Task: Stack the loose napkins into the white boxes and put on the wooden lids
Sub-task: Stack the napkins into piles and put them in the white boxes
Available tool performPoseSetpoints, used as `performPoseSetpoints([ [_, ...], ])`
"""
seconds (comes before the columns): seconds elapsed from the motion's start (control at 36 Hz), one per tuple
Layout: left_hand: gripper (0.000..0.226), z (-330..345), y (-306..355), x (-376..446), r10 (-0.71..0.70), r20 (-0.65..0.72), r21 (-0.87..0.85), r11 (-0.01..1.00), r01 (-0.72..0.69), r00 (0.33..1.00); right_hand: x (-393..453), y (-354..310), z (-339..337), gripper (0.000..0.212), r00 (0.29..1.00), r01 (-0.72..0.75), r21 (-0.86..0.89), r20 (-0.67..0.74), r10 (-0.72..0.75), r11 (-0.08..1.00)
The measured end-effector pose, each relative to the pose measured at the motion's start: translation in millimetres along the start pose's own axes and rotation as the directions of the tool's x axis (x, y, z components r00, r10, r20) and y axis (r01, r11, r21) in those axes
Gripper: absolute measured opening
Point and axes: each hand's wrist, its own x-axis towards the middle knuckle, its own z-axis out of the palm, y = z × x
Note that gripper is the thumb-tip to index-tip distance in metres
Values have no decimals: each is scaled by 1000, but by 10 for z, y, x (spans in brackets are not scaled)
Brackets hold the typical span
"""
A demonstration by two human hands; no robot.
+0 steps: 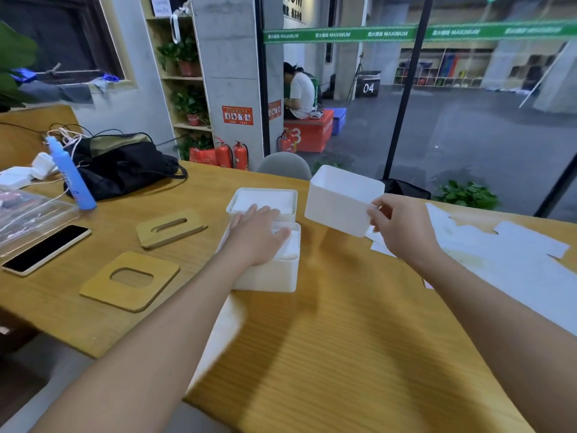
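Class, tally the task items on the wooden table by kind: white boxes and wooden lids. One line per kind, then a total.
White boxes: 3 (far box, near box, lifted box)
Wooden lids: 2 (slotted lid, oval-hole lid)
Total: 5

Gym or fitness-studio lounge, judged by green "MAXIMUM" banner tape [340,35] on glass partition, numbered plyo boxes [308,135] and cubby shelving [443,68] seen beyond on dark flooring. Fire extinguishers [232,155] are grouped by concrete pillar [229,73]. Potted plants [184,56] are shelved beside wooden worktop [327,339].
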Motion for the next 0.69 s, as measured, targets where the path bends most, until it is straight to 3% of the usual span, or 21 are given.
performPoseSetpoints([
  [0.33,51,70,216,762,-48,-15,71,996,49,999,-1041,-44,-562,12,997,27,46,76,-31,999],
  [0.53,40,147,301,1084,-53,-55,83,995,57,997,-1274,-41,-414,11,984,115,-40,141,-109,993],
  [0.69,38,130,305,1162,-32,-58,5,999,32,998,-1210,-74,-101,8,976,155,42,150,-160,987],
])
